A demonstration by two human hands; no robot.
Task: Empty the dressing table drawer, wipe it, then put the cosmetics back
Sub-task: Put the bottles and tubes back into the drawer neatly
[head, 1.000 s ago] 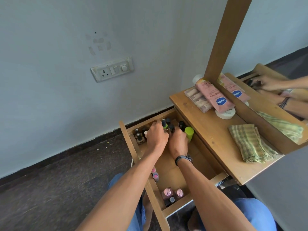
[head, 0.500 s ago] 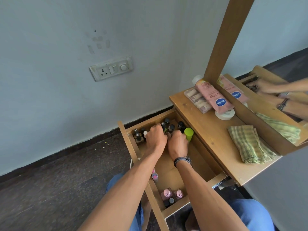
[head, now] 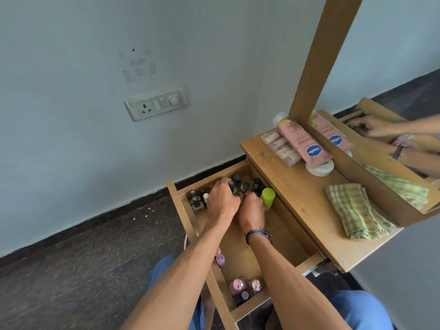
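Still gathering bottles at the far end of the drawer (head: 184, 210).
Both hands stay close together, as a second ago: the left hand (head: 221, 201) curls round a dark-capped bottle (head: 231, 183); the right hand (head: 251, 211) hides its fingers, so I cannot tell its grip. A green tube (head: 268, 197) stands just right of it. Emptying has hardly begun.
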